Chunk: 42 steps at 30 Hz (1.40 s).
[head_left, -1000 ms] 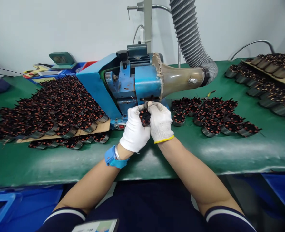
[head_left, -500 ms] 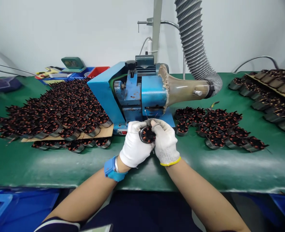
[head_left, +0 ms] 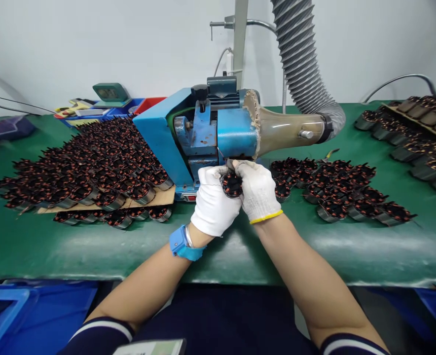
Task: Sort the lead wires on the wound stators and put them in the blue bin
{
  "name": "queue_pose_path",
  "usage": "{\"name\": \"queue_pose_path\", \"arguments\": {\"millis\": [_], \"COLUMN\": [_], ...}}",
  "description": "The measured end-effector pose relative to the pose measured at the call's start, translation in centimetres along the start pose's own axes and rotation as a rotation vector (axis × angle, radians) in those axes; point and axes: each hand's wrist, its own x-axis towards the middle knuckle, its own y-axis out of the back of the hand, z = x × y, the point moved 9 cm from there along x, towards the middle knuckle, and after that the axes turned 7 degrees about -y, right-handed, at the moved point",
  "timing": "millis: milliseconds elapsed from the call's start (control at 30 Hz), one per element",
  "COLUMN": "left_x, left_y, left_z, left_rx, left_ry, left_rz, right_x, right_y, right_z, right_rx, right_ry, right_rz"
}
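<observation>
A round motor stator point(head_left: 232, 184) with a black inside and copper windings is held in front of the blue machine point(head_left: 237, 130). My left hand point(head_left: 215, 202), in a white glove with a blue band at the wrist, wraps round its left side. My right hand point(head_left: 258, 190), gloved in white with a yellow cuff, has its fingertips closed at the stator's upper edge, by the machine's lower opening. A thin wire rises from the stator toward the machine. What exactly the right fingertips pinch is too small to tell.
Many stators point(head_left: 107, 162) stand on cardboard at the left, and another group point(head_left: 345, 190) at the right. More stators point(head_left: 428, 160) are at the far right. A grey hose point(head_left: 299, 54) joins the machine's funnel. Small trays point(head_left: 125, 111) lie behind, on the green table point(head_left: 92, 251).
Both hands have moved slightly up and to the right with the stator, closer to the machine. The right fingers are now at the machine's lower edge. The camera view has shifted a little.
</observation>
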Motion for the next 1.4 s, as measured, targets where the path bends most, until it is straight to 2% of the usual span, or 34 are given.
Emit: {"name": "queue_pose_path", "arguments": {"millis": [67,267,400,567,933,1067,1133,1200,1267,1333,1400], "left_x": [0.1,0.0,0.0,0.3,0.5,-1.0,-2.3,-4.2,-6.4,-8.2,-9.5], "left_y": [-0.1,0.3,-0.4,0.0,-0.6,1.0,1.9,2.0,1.5,1.1,1.2], "left_z": [0.0,-0.4,-0.5,-0.6,-0.9,-1.0,-1.6,-2.5,-2.6,-2.0,-1.8], "left_rx": [-0.006,0.021,-0.007,-0.026,-0.074,-0.159,-0.324,-0.649,-1.042,-1.350,-1.507], "left_ry": [0.008,0.035,0.035,0.006,0.000,0.019,0.151,0.407,0.706,0.950,1.095], "left_rz": [-0.016,0.017,-0.028,0.025,-0.022,-0.027,-0.063,-0.122,-0.164,-0.160,-0.132], "right_x": [-0.1,-0.1,-0.2,-0.2,0.0,-2.4,-4.6,-7.0,-8.9,-9.8,-10.0], "right_y": [0.3,-0.8,-0.1,-0.4,-0.4,-0.5,-0.5,-0.1,1.3,4.2,8.3], "right_z": [0.0,-0.1,-0.2,-0.3,0.3,0.5,0.5,0.5,0.6,0.7,0.5], "right_rx": [-0.004,-0.038,0.026,-0.030,0.134,0.151,0.126,0.103,0.040,-0.103,-0.291], "right_ry": [0.005,0.045,0.069,0.068,0.078,0.078,0.072,0.068,0.099,0.173,0.268], "right_rz": [0.040,-0.035,0.024,0.012,0.033,-0.006,-0.086,-0.186,-0.243,-0.186,-0.016]}}
